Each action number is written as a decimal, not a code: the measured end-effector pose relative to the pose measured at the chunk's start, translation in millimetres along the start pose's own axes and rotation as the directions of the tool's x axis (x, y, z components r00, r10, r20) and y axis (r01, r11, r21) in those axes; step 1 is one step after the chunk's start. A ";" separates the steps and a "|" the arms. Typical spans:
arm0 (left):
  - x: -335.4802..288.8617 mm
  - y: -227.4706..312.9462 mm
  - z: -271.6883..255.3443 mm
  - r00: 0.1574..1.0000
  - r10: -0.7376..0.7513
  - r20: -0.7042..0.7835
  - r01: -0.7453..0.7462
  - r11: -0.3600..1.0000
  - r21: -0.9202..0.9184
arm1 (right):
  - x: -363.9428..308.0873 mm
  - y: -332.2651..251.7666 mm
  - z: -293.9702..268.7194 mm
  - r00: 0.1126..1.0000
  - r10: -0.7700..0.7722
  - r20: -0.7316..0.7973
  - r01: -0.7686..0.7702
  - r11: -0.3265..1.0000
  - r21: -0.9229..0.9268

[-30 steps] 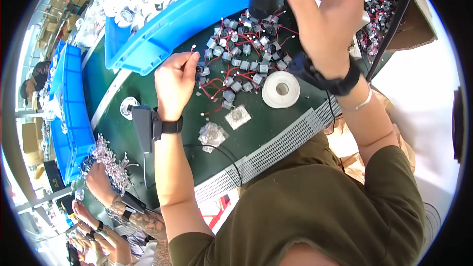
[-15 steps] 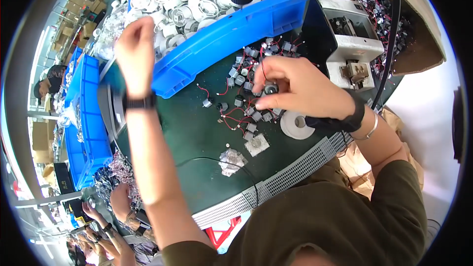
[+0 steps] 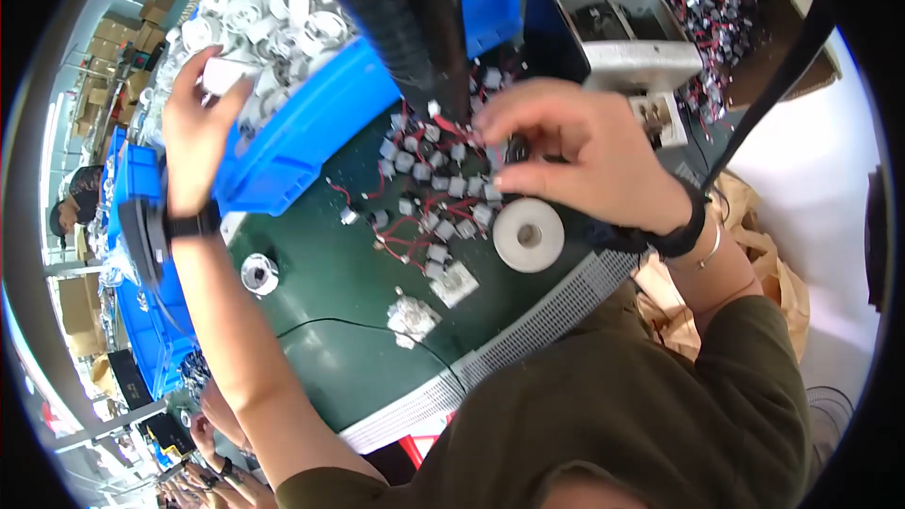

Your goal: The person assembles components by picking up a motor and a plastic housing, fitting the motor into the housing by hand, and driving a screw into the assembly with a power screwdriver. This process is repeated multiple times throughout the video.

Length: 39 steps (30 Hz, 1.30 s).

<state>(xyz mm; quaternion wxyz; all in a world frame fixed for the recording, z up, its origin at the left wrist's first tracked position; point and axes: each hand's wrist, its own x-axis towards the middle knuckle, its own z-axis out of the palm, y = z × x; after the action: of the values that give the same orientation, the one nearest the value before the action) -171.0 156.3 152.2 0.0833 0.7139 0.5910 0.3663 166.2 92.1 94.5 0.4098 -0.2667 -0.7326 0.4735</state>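
My left hand (image 3: 195,137) is raised over the near left side of the blue bin (image 3: 320,118), its thumb and fingers around a white plastic part (image 3: 226,75). Many white round plastic parts (image 3: 273,24) fill that bin. Above the green table, my right hand (image 3: 603,155) pinches a small dark motor (image 3: 517,148) between thumb and fingers. Below and left of it lie several small grey motors (image 3: 438,184) with red wires. One white ring-shaped part (image 3: 259,273) sits on the table beside my left forearm.
A black tube (image 3: 405,19) hangs down in front of the bin. A white roll (image 3: 528,236), a small white block (image 3: 455,285) and a crumpled clear lump (image 3: 413,316) lie near the table's front. A grey metal machine (image 3: 622,24) and a carton of wired motors (image 3: 782,66) stand at right.
My left hand, earlier over the bin's parts, now has a white plastic part. The view has shifted, so the black tube looms larger. My right hand still pinches the motor.
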 end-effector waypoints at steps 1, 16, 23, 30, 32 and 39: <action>-29.0 18.0 9.6 1.000 0.016 -0.016 -0.017 0.999 -0.050 | -1.8 0.4 -3.7 0.997 -0.073 -0.027 0.072 0.996 -0.047; -189.4 105.2 157.6 0.979 0.171 0.115 -0.108 0.901 -0.420 | -46.9 10.4 -4.8 0.971 0.118 0.206 -0.064 0.966 -0.249; -190.7 98.8 160.1 0.974 0.195 0.114 -0.125 0.887 -0.445 | -50.9 16.2 10.7 0.921 -0.224 0.319 0.366 0.776 -0.513; -192.1 93.8 152.7 0.948 0.315 0.035 -0.276 0.874 -0.400 | 20.1 -6.3 3.1 0.711 -0.701 -0.056 0.541 0.597 -0.593; -187.9 92.4 155.0 0.922 0.388 0.018 -0.351 0.854 -0.384 | 55.6 -46.4 11.9 0.856 -0.457 -0.240 0.420 0.887 -0.191; -191.9 89.9 158.9 0.907 0.420 -0.030 -0.414 0.876 -0.247 | 146.9 -65.1 18.3 0.906 -0.407 -0.118 0.420 0.826 0.375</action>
<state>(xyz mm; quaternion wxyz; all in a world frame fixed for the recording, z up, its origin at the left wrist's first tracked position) -8.2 6.7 6.3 0.0983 0.8127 0.3718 0.4378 73.7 171.2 201.0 0.5594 -0.0219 -0.6563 0.5058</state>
